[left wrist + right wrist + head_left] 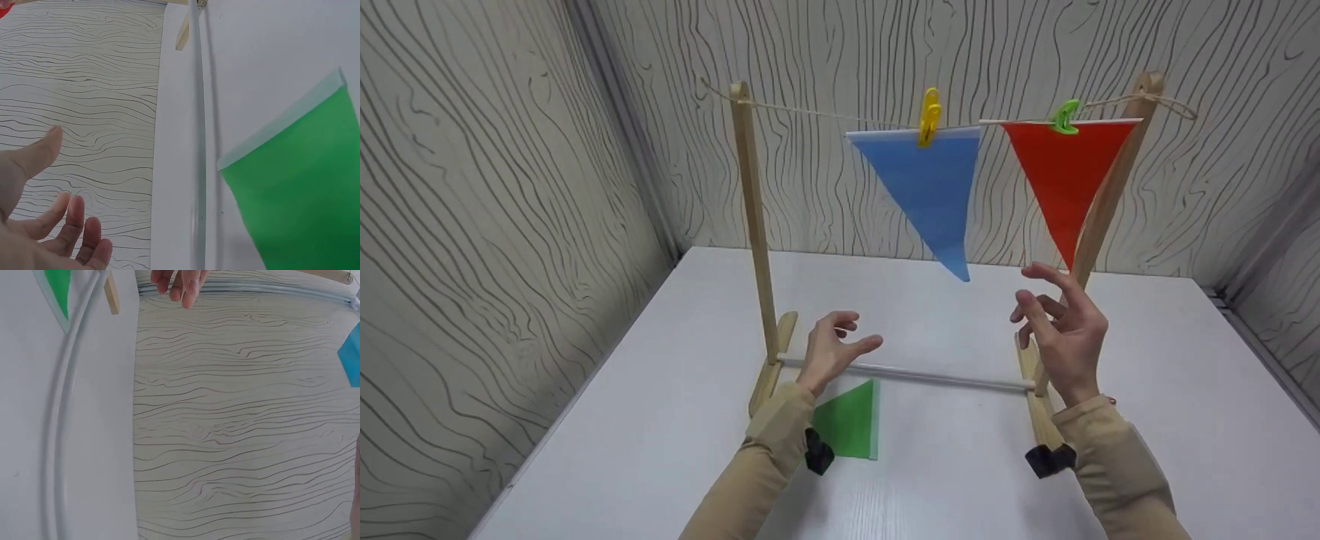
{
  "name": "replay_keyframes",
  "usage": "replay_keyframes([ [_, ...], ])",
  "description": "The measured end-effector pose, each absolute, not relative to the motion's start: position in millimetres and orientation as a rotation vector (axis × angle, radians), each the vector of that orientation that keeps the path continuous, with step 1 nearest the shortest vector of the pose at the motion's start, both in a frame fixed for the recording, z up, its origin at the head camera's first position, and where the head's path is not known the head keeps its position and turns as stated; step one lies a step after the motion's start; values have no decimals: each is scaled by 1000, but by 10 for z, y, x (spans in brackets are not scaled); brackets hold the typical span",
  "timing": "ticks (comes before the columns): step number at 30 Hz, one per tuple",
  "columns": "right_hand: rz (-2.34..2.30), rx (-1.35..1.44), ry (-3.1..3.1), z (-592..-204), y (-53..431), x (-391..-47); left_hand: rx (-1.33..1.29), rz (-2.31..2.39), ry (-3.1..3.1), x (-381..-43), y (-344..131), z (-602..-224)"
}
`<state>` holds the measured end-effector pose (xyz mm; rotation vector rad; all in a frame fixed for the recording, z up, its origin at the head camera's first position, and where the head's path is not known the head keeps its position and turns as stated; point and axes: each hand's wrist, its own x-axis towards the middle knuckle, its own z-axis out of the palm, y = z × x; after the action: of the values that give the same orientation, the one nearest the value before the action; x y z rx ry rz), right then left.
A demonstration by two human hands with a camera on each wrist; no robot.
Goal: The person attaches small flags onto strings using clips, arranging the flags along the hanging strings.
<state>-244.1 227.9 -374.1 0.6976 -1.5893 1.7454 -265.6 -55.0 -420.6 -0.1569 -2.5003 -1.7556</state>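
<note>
A blue pennant (930, 187) hangs from a string by a yellow clothespin (930, 118). To its right a red pennant (1065, 176) hangs by a green clothespin (1065, 118). My left hand (832, 349) is raised over the white crossbar (930, 375), holding nothing, thumb and fingers apart. A green pennant (851, 424) with a pale top strip lies on the table, partly behind my left forearm; the left wrist view shows it beside the bar. My right hand (1069, 330) is up just below the red pennant's tip, fingers loosely bent and nothing between them.
Two wooden posts, left (755, 225) and right (1110, 187), hold the string between their tops. Their wooden feet stand on the white table (660, 420). Wood-grain patterned panels (810, 195) rise behind the table and at its sides.
</note>
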Motion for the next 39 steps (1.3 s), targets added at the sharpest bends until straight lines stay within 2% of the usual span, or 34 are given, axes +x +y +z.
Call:
replay_keyframes([
  [12, 1831, 481, -1635, -4232, 2473, -2349, -86, -1822, -2544, -2590, -552, -4584],
  [20, 1905, 304, -1646, -4463, 2641, -2287, -154, -1634, -2646, -2516, -555, -4780],
  [28, 1978, -60, -1625, -4669, 2945, -2264, -188, -1289, -2768, -2414, -554, -4880],
  [34, 2025, -378, -1638, -4760, 3159, -2219, -182, -1252, -2805, -2382, -573, -4921],
  [39, 2040, -510, -1680, -4833, 3301, -2190, -199, -1256, -2822, -2386, -591, -4955],
])
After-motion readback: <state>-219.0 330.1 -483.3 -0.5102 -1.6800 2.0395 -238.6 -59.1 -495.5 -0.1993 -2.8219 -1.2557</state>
